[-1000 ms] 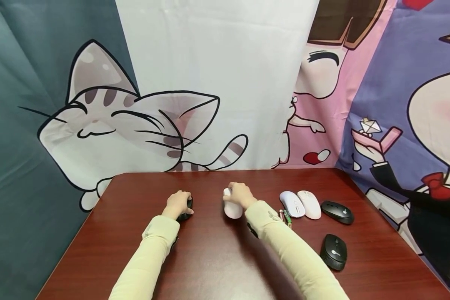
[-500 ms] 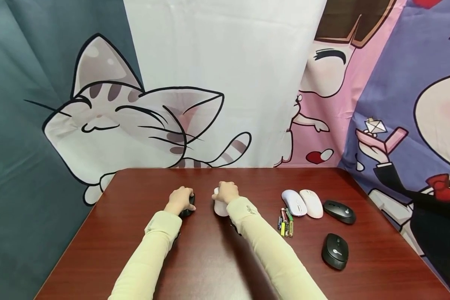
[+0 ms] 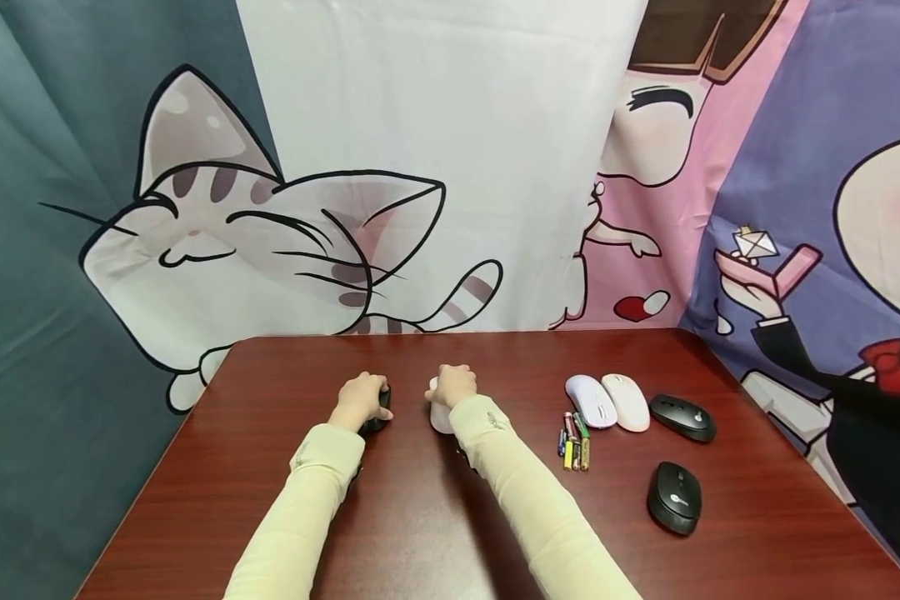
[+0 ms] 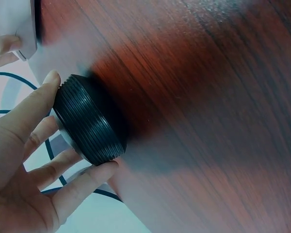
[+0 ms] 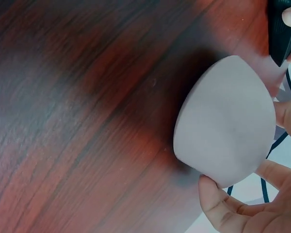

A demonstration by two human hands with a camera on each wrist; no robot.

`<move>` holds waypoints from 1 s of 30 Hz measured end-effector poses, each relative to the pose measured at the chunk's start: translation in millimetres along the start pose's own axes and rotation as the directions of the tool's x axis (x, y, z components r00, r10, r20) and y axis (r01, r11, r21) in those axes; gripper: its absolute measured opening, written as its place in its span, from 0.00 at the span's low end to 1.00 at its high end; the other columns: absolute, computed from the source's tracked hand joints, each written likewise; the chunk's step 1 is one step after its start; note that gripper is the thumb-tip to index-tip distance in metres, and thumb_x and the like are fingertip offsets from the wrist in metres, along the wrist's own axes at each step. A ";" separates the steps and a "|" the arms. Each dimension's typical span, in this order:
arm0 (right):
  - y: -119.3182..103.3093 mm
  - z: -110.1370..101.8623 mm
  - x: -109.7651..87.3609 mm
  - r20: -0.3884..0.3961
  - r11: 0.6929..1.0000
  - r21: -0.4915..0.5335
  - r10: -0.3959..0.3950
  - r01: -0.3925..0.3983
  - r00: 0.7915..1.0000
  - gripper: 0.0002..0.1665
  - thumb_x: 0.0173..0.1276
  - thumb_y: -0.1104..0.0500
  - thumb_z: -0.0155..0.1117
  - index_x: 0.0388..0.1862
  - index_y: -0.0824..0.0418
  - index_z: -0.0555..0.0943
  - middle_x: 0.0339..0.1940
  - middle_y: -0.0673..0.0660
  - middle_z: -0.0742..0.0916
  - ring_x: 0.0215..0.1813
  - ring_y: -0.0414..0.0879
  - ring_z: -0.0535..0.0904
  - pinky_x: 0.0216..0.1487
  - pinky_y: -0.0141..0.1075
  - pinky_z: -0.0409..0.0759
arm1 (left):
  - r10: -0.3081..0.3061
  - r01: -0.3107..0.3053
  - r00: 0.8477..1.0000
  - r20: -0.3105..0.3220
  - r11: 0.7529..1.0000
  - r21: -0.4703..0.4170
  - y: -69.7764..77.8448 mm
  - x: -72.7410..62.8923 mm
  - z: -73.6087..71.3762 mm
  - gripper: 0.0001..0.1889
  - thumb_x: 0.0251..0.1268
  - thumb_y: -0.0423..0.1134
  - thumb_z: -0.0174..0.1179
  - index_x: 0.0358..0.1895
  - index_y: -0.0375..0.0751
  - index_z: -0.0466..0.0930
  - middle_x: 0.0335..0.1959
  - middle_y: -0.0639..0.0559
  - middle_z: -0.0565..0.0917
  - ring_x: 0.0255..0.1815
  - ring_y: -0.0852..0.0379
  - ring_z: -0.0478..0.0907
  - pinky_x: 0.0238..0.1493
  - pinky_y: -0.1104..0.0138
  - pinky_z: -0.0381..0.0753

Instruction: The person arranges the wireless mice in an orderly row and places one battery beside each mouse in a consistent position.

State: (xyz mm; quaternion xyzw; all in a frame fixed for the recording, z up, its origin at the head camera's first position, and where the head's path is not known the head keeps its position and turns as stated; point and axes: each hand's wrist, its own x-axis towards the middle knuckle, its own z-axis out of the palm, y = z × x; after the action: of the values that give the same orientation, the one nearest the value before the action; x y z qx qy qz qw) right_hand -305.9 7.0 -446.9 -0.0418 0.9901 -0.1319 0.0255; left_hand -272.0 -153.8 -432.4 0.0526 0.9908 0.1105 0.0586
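My left hand (image 3: 360, 400) grips a black computer mouse (image 4: 89, 124) with ribbed sides. The thumb and a finger pinch its two sides in the left wrist view. To the right, a short gap away, my right hand (image 3: 456, 385) holds a white computer mouse (image 5: 228, 121) by its sides. Both mice are on or just above the table's far half; the exact contact is hard to tell. Part of each mouse is hidden under the fingers in the head view.
On the right of the brown table (image 3: 405, 517) lie a pale lavender mouse (image 3: 592, 402), another white mouse (image 3: 627, 403) and two black mice, one farther back (image 3: 682, 417), one nearer (image 3: 675, 497). Several small batteries (image 3: 574, 442) lie grouped beside them. A cartoon curtain (image 3: 450, 167) hangs behind.
My right hand has shifted left with the white mouse, closer to the left hand, then stayed about there. The batteries came out from behind the right sleeve. My left hand keeps its grip.
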 end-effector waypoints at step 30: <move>4.6 -5.8 -2.1 0.077 0.970 0.224 0.080 -0.096 0.994 0.34 0.59 0.42 0.67 0.61 0.58 0.74 0.55 0.72 0.72 0.53 0.67 0.74 0.53 0.51 0.76 | -0.027 0.027 1.000 0.004 1.000 -0.007 0.4 -0.4 -1.3 0.23 0.46 0.42 0.74 0.46 0.40 0.78 0.46 0.39 0.77 0.46 0.40 0.76 0.48 0.50 0.76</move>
State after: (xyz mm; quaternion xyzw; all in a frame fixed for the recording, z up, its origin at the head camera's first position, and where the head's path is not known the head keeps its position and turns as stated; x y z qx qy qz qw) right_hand -304.5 13.2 -442.4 0.0009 0.9679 -0.2415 0.0693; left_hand -271.7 -153.8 -431.0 0.0393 0.9908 0.1133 0.0623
